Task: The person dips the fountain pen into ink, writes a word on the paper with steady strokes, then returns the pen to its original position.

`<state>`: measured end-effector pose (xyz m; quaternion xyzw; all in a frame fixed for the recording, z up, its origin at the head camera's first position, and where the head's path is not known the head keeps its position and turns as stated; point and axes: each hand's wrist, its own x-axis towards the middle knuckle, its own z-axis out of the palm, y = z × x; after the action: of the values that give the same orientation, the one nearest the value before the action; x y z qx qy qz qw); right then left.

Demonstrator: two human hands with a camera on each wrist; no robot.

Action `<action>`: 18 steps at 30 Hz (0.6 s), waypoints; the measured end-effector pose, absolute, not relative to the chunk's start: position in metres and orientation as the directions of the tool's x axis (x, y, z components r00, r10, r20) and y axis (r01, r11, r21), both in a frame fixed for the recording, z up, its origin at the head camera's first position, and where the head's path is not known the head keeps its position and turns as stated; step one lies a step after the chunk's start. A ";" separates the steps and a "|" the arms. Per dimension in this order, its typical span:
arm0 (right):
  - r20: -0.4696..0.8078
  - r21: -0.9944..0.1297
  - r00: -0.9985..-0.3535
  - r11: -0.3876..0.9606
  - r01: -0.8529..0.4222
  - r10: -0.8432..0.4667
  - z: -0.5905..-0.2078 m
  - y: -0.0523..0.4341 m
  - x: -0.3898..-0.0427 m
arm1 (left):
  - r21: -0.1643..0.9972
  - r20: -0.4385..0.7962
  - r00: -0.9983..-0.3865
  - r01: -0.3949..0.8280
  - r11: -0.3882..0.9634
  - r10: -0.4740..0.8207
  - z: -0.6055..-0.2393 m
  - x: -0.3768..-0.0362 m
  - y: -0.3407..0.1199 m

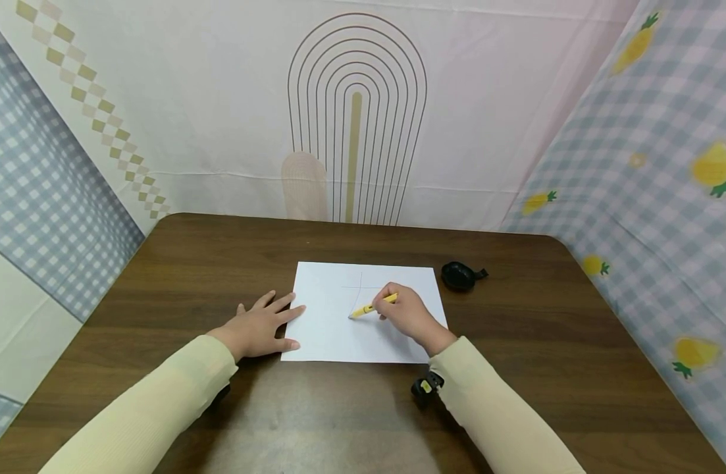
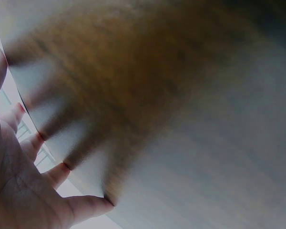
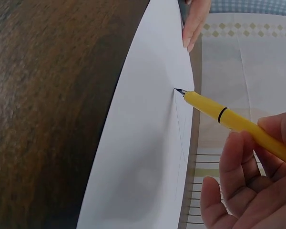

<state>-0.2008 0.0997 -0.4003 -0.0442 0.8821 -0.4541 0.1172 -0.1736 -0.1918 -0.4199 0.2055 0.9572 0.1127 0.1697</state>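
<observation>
A yellow fountain pen (image 1: 371, 307) is pinched by my right hand (image 1: 407, 315), its dark nib touching the white sheet of paper (image 1: 321, 336). In the right wrist view the pen (image 3: 229, 118) slants across, and a thin line runs from its nib over the paper (image 3: 133, 119). Thin lines on the sheet form a cross near its top, with a slanted stroke going down to the nib. My left hand (image 1: 255, 331) lies with straight, spread fingers at the paper's left edge, several fingertips on the sheet. The left wrist view shows those fingers (image 2: 57, 175) stretched out.
Both sheet and hands are on a brown wooden table (image 1: 220, 247). A small black oval object (image 1: 459, 276) with a short tab lies right of the paper. A patterned white cloth (image 1: 220, 112) hangs behind, and a checked cloth with pineapples (image 1: 653, 197) hangs at the right.
</observation>
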 end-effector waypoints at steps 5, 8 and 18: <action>-0.169 -0.814 -0.968 0.581 0.030 -0.187 -0.400 0.099 -0.200 | 0.286 -0.279 -0.858 0.355 0.890 0.432 -0.419 -0.174 -0.192; -0.171 -0.811 -0.967 0.584 0.029 -0.191 -0.400 0.098 -0.199 | 0.287 -0.279 -0.857 0.356 0.889 0.433 -0.419 -0.174 -0.192; -0.171 -0.808 -0.966 0.588 0.026 -0.193 -0.398 0.097 -0.196 | 0.294 -0.286 -0.856 0.349 0.890 0.430 -0.418 -0.173 -0.192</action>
<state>-0.1961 0.0972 -0.3980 -0.0473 0.8828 -0.4514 0.1209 -0.1733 -0.1915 -0.4177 0.2038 0.9563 0.1165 0.1745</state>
